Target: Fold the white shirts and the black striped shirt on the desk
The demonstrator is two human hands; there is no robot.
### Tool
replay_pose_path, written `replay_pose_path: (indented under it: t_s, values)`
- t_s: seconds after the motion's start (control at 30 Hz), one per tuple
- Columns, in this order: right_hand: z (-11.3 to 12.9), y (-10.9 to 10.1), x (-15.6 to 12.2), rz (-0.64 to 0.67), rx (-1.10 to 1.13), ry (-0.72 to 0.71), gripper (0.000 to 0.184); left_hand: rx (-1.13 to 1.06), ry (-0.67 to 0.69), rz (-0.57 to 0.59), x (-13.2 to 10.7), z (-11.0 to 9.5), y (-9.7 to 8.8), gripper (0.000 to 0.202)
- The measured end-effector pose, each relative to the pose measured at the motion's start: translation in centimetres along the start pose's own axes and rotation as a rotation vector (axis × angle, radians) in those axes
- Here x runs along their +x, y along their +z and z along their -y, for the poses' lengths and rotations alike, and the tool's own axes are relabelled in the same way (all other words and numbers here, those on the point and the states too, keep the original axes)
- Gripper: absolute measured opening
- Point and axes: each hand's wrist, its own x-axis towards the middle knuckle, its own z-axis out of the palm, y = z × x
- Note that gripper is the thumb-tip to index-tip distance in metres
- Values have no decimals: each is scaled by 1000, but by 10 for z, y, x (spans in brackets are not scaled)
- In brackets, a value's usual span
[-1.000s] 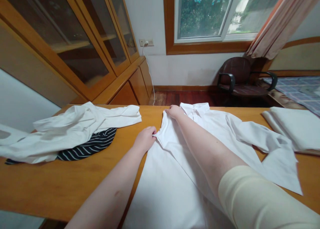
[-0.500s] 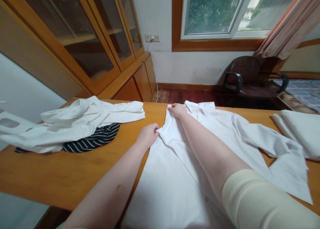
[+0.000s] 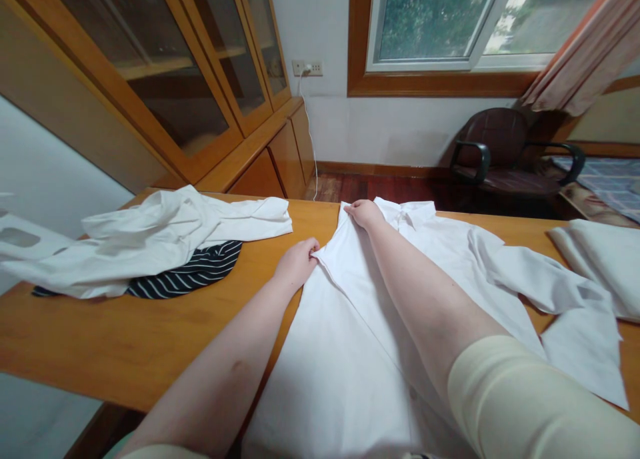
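Observation:
A white shirt [image 3: 345, 339] lies spread over the wooden table [image 3: 210, 339], its collar at the far edge and one sleeve stretched to the right. My left hand [image 3: 298, 264] pinches the shirt's left edge, drawing a small peak of cloth at the fingertips. Farther away, my right hand [image 3: 365, 213] grips the shirt near its shoulder, left of the collar. Both hands are closed on fabric. My right forearm crosses above the shirt and hides part of its front.
Left on the table is a crumpled white garment [image 3: 150, 232] over a black-and-white striped cloth [image 3: 190, 272]. Folded white fabric [image 3: 605, 262] sits at the right end. Beyond the table are a brown armchair [image 3: 493, 145], a glass-door cabinet [image 3: 200, 112] and a window [image 3: 440, 25].
My right hand has shifted slightly right and away with the shirt's shoulder cloth. My left hand keeps its hold. The whole view has tilted a little.

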Motion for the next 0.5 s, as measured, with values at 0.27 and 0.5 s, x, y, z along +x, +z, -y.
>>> replay_pose_path:
  t_s: [0.27, 0.5]
  values:
    - [2, -4, -7, -1, 2, -20, 37, 86, 205, -20, -2, 3, -1, 35]
    - [-2, -6, -12, 74, 83, -71, 43, 135, 270, -13, -3, 1, -5, 30]
